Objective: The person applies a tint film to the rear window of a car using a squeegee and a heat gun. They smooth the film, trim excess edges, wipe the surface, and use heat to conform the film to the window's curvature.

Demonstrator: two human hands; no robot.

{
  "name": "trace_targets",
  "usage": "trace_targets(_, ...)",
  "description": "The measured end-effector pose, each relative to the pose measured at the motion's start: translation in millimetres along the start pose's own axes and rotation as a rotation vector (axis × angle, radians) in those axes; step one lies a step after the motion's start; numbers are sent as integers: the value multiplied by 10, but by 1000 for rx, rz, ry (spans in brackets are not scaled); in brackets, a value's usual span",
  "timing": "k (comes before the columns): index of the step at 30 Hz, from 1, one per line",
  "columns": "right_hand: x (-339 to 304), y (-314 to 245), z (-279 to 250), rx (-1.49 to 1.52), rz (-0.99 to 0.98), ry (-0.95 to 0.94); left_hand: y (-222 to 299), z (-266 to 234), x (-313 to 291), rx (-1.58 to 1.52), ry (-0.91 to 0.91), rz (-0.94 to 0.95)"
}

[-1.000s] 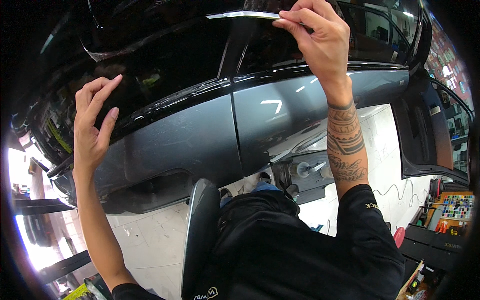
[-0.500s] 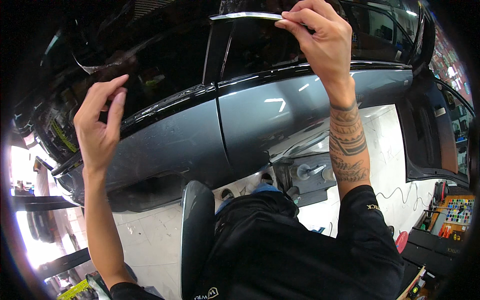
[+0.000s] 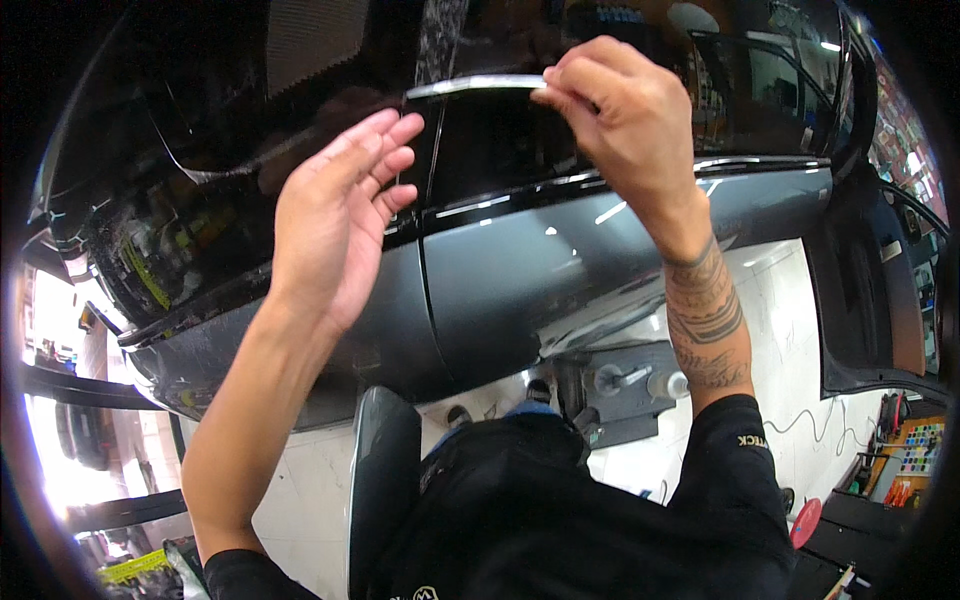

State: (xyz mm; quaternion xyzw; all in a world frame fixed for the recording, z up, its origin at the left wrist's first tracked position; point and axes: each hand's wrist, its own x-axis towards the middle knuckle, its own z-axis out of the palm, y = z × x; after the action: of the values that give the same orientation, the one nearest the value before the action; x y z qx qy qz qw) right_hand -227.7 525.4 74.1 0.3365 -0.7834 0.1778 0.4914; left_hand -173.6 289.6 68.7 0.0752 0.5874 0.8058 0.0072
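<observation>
My right hand (image 3: pixel 630 135) pinches one end of a thin, silvery strip (image 3: pixel 478 85) between thumb and fingertips. The strip lies nearly level across the view, in front of the car's dark window area; I cannot tell whether it touches the car. Just below the strip's free end, my left hand (image 3: pixel 330 225) is open and holds nothing, its fingers apart and slightly bent. Behind both hands is the side of a grey car, with a glossy door panel (image 3: pixel 520 265) under the black windows. A mottled, shiny patch (image 3: pixel 436 40) shows on the pillar above the strip.
An open car door (image 3: pixel 850 290) stands at the right. Nearer me is a dark curved panel (image 3: pixel 382 490) above the pale tiled floor (image 3: pixel 310 475). A white cup-like container (image 3: pixel 668 385), a cable (image 3: pixel 825 435) and a red disc (image 3: pixel 805 523) lie to the right.
My left hand has moved right, toward the strip's free end, and its fingers have spread. My right hand and the strip sit lower in the view, which has also shifted slightly.
</observation>
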Motion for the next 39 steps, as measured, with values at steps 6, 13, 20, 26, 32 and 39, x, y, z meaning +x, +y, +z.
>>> trace_targets(6,104,-4,-53,-59,-42,-16,6,266,6,-160,160,0)
trace_targets(13,161,0,-144,-87,-73,-180,-153,65,82,-193,156,-82)
trace_targets(20,470,369,-214,568,397,85,164,-87,35,351,-19,26)
trace_targets(26,1052,227,181,978,643,541,534,-34,81,642,-153,266)
trace_targets(32,1361,73,462,876,620,659,619,-249,-168,773,-192,347)
trace_targets(39,1418,59,497,801,615,703,639,-763,-414,908,-147,405)
